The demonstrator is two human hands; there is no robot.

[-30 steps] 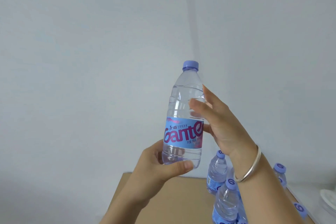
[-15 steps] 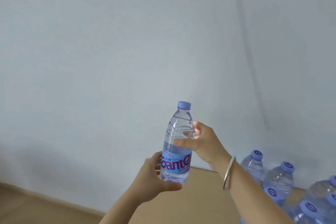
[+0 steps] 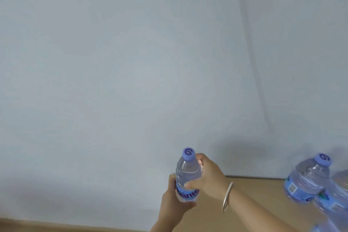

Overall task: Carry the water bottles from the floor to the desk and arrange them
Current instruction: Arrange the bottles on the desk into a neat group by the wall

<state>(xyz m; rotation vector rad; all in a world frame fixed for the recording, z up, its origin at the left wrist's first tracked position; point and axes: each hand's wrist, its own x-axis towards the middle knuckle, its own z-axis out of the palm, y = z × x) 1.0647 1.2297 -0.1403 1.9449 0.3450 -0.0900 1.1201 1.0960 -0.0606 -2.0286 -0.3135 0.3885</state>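
Observation:
A clear water bottle (image 3: 187,173) with a purple cap and blue label is held upright over the far left corner of the light wooden desk (image 3: 250,194). My left hand (image 3: 174,206) grips its lower part around the label. My right hand (image 3: 211,175), with a silver bangle on the wrist, wraps its upper body from the right. Whether the bottle's base touches the desk is hidden by my left hand. More bottles (image 3: 308,181) of the same kind stand on the desk at the right edge of view.
A plain pale wall (image 3: 131,62) fills most of the view, with a room corner line at the right. A strip of wooden floor or skirting (image 3: 47,227) shows at the bottom left, beside the desk's left edge.
The bottle and both hands have come down from in front of the wall to the desk's far left corner. The view has swung left, so the other bottles now sit at the right edge.

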